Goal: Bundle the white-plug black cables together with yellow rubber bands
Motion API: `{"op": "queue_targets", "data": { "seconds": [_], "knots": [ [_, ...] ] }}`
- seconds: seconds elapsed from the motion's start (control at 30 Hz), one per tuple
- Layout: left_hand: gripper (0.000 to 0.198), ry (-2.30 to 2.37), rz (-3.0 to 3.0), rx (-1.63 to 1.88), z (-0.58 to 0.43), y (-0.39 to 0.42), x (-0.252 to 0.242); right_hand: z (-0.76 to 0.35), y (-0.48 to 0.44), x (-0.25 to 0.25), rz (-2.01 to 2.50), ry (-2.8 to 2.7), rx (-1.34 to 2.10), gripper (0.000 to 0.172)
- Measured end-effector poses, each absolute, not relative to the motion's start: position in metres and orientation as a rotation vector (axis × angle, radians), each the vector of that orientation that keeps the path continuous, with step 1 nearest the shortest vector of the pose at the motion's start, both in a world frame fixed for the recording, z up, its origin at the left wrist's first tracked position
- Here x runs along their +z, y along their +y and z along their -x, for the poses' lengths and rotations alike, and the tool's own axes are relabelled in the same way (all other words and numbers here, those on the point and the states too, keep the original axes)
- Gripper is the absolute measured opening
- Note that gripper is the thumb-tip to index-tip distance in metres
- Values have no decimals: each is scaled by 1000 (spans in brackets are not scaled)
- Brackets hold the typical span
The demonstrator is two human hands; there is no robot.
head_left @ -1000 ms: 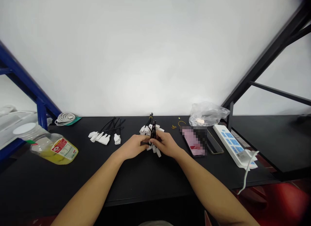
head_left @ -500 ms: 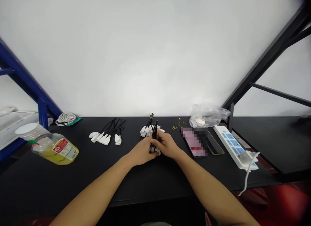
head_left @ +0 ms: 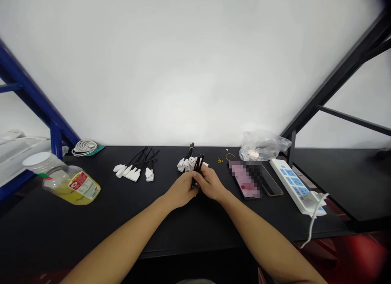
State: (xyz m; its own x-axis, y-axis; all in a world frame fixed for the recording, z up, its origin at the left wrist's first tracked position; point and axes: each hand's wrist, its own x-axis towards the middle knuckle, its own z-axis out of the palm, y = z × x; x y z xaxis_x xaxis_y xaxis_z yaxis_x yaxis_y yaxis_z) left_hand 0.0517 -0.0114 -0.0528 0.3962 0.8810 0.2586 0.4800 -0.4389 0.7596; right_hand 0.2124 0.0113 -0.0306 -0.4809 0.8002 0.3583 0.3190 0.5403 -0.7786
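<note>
Both my left hand (head_left: pixel 182 190) and my right hand (head_left: pixel 210 183) are closed round a bunch of short black cables (head_left: pixel 198 164), held together over the middle of the table. The cable ends stick up between my fingers; their lower ends are hidden in my hands. Just behind lies a bundle of black cables with white connectors (head_left: pixel 185 164), bound by a yellow tie (head_left: pixel 191 148). To the left rest several loose cables with white connectors (head_left: pixel 132 174). Two loose yellow ties (head_left: pixel 220 160) lie right of my hands.
A clear jar of yellow liquid (head_left: pixel 73 186) and a coiled white cable (head_left: pixel 84 147) are at the left. On the right are a pink-screened phone (head_left: pixel 244 180), a dark phone (head_left: pixel 271 182), a plastic bag (head_left: pixel 264 145) and a white power strip (head_left: pixel 295 184). A wall stands behind the table (head_left: pixel 171 235).
The bunch of cables in my hands has tilted to the right, and the white connector seen below it is now hidden. The view has shifted slightly.
</note>
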Motion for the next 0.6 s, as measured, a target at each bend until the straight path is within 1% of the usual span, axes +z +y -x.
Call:
{"op": "queue_targets", "data": {
  "seconds": [0.17, 0.3, 0.33, 0.37, 0.47, 0.5, 0.53, 0.57, 0.6],
  "knots": [
    [32, 1098, -2062, 922, -51, -8, -58, -210, 11, -32, 895, -1989, 890, 20],
    [29, 1096, -1983, 943, -53, -9, -57, -213, 12, -29, 882, -2065, 841, 17],
    [32, 1095, -1978, 943, -51, -9, -55, -214, 12, -28, 880, -2086, 825, 16],
    [40, 1097, -1989, 931, -48, -10, -51, -215, 13, -27, 876, -2101, 812, 16],
    [71, 1146, -2081, 794, -31, -9, -33, -217, 13, -25, 851, -2123, 792, 18],
    [69, 1187, -2100, 730, -21, -8, -25, -218, 13, -24, 847, -2129, 788, 18],
    [60, 1244, -2099, 680, -10, -5, -18, -218, 13, -23, 847, -2137, 784, 18],
    [51, 1375, -2069, 710, 2, -2, -11, -218, 13, -23, 853, -2146, 782, 18],
    [47, 1571, -2038, 781, 16, 2, -5, -218, 13, -22, 862, -2155, 781, 18]
  ]
}}
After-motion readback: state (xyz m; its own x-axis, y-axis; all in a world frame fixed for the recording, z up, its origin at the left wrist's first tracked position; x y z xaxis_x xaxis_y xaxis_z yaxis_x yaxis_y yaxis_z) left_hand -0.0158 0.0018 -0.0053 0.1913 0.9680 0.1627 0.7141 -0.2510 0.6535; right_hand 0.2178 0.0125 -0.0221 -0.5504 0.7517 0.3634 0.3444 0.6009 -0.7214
